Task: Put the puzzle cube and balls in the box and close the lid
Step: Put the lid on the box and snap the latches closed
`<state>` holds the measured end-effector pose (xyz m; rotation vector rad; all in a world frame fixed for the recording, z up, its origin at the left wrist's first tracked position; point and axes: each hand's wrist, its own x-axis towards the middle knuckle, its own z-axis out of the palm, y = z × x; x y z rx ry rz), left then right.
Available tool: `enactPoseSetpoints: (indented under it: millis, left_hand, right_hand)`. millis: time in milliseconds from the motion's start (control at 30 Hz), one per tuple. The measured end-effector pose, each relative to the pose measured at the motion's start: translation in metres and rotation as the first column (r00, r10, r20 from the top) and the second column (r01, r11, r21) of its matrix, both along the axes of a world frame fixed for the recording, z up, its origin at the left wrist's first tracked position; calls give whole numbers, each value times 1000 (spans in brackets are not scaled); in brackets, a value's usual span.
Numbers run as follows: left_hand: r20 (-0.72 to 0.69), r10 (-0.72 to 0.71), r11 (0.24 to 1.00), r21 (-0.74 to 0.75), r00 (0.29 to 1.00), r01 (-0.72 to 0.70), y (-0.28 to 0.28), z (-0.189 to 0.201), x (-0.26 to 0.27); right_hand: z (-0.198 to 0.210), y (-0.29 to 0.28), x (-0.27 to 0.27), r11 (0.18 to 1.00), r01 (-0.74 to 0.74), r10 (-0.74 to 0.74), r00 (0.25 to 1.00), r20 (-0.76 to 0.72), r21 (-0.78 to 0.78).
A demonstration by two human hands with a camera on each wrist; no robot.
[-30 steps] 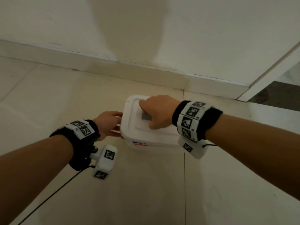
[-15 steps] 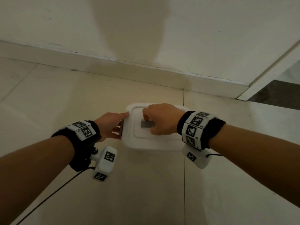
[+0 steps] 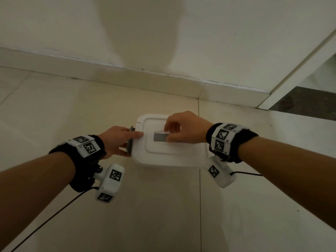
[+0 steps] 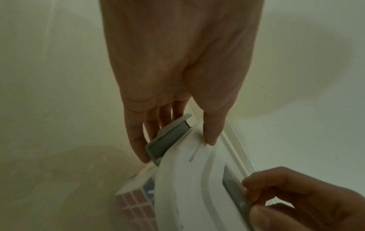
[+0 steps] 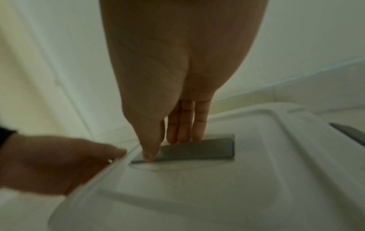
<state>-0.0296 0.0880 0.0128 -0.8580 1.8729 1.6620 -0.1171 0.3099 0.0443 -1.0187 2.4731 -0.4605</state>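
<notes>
On beige floor tiles the lid, tilted a second ago, is laid flat; its handle is pinched by the right hand, the latch touched by straight fingers of the left hand; latching is judged outstanding.

There is one box and one lid. The lid has one grey handle. Two grey latches show: one latch by the left fingers in the head view, and a second at the right edge of the right wrist view. One cube shows through the box wall. There are two hands: one left hand and one right hand. There are two black bands, one on the left wrist and one on the right. There are two white cameras, left and right. There are two cables, left and right.
</notes>
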Motion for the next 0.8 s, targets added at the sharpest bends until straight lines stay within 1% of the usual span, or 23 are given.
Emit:
enactPoseSetpoints:
  millis: [67, 100, 133, 167, 233, 267, 333, 400, 433, 500, 567, 633, 733, 800]
  left_hand:
    - [-1, 4, 1000, -21, 1000, -4, 0, -1, -1]
    - [0, 6, 999, -32, 1000, -6, 1, -2, -1]
    - [0, 5, 999, -43, 1000, -5, 1, -3, -1]
    - [0, -1, 999, -54, 1000, 1, 2, -3, -1]
    - [-9, -13, 996, -90, 1000, 12, 6, -4, -1]
    - [-23, -18, 992, -122, 1000, 15, 7, -4, -1]
    - [-69, -31, 979, -201, 997, 16, 9, -4, -3]
    - [-117, -53, 960, -279, 992, 18, 9, -4, -4]
    - [-133, -67, 949, -315, 989, 22, 10, -3, -4]
    - [-150, -100, 923, -382, 984, 35, 10, -2, -4]
    - [-157, -143, 893, -445, 977, 60, 12, 0, -4]
    - [-157, -187, 862, -500, 970, 85, 14, 3, -5]
    - [-154, -257, 809, -574, 954, 125, 16, 6, -7]
    - [-155, -259, 806, -579, 954, 125, 16, 7, -8]
  right_hand:
    - [4, 11, -3, 981, 169, -172, 985, -21, -98]
    - [5, 17, -5, 959, 259, -267, 962, -57, -119]
    - [5, 23, -9, 934, 340, -350, 932, -95, -107]
    - [4, 30, -13, 905, 421, -424, 898, -114, -57]
    - [-1, 43, -18, 808, 578, -573, 816, -76, 114]
    - [-3, 48, -18, 746, 639, -646, 763, -30, 187]
    - [-3, 57, -15, 654, 712, -751, 653, 100, 257]
    - [-1, 65, -10, 594, 754, -804, 545, 237, 281]
    - [-1, 70, -7, 577, 760, -813, 502, 294, 299]
    - [-1, 79, -4, 582, 732, -805, 455, 381, 355]
    - [-2, 83, -1, 599, 704, -788, 437, 433, 381]
    - [-2, 82, 1, 602, 710, -781, 429, 453, 366]
    - [1, 78, 2, 596, 729, -780, 428, 456, 335]
    - [3, 79, 0, 595, 732, -785, 444, 431, 330]
